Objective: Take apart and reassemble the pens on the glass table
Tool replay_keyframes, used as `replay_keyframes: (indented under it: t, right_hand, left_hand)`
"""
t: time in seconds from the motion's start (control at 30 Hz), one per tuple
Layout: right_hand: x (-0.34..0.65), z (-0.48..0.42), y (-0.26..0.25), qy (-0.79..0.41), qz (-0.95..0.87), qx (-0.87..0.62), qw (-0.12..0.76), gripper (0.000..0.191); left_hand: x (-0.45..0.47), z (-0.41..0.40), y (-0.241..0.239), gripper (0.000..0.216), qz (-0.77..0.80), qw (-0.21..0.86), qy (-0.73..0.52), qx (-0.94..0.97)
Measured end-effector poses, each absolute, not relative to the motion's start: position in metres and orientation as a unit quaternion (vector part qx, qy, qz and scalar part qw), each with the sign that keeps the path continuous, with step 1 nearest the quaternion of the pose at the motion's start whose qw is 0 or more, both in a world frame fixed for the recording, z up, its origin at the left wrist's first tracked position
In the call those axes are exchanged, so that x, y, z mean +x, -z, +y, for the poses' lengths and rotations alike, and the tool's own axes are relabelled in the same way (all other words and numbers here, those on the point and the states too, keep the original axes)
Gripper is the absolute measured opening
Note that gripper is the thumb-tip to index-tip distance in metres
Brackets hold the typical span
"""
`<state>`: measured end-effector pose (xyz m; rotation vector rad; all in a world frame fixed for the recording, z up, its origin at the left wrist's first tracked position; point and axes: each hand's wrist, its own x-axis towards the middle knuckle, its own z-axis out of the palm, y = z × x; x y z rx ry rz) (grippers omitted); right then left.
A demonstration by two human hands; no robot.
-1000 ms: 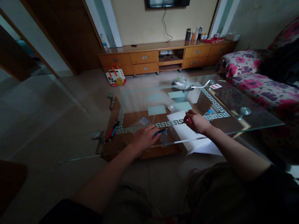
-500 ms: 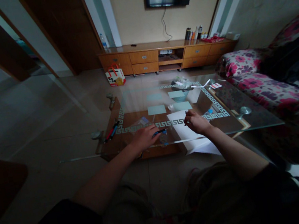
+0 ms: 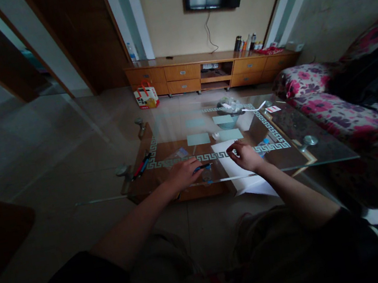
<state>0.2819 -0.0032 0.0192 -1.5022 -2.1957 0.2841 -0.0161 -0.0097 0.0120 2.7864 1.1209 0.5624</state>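
My left hand rests by the near edge of the glass coffee table, its fingers closed around a blue and black pen. The pen's tip points to the right. My right hand is held to the right of the pen, apart from it, with thumb and fingers curled into a pinch. Anything between those fingertips is too small and dark to make out. Below the right hand, white paper shows through the glass. Several red, black and blue pens lie at the table's left.
A basket with a plastic bag shows at the table's far side, near a red and white card. Beyond stands a wooden TV cabinet with a carton bag before it. A flowered sofa borders the right.
My right hand has shifted slightly left, toward the pen, and its fingers have turned. My left hand and the pen have stayed in place.
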Motion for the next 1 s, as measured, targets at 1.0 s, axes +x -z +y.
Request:
replay_keyframes:
  t: [1.0]
  right_hand:
    - [0.22,-0.023,0.002,-0.353,-0.771,-0.463,0.258,0.054]
  left_hand:
    - [-0.017,-0.004,-0.008,0.025,0.298,0.081,-0.186,0.933]
